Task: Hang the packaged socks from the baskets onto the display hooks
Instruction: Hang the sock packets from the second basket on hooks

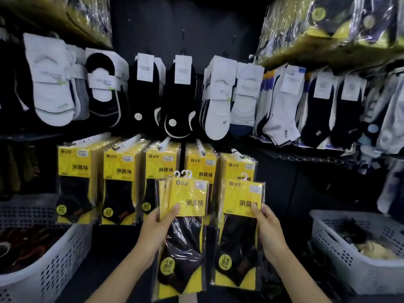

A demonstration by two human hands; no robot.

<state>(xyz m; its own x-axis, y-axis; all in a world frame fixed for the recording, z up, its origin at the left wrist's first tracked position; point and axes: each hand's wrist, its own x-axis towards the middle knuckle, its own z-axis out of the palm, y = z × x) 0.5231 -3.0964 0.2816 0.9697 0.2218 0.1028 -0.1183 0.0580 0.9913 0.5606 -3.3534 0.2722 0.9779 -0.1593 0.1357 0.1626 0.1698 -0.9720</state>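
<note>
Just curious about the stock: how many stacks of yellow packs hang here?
5 stacks in one row under the loose socks. Held packs partly hide the right three; more may be hidden.

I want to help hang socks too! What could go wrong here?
The left hand grips a stack of glossy packs by one edge, so one might slide out and fall. The right hand pinches a single pack whose small hanger could miss the hook and knock the hung packs loose.
</note>
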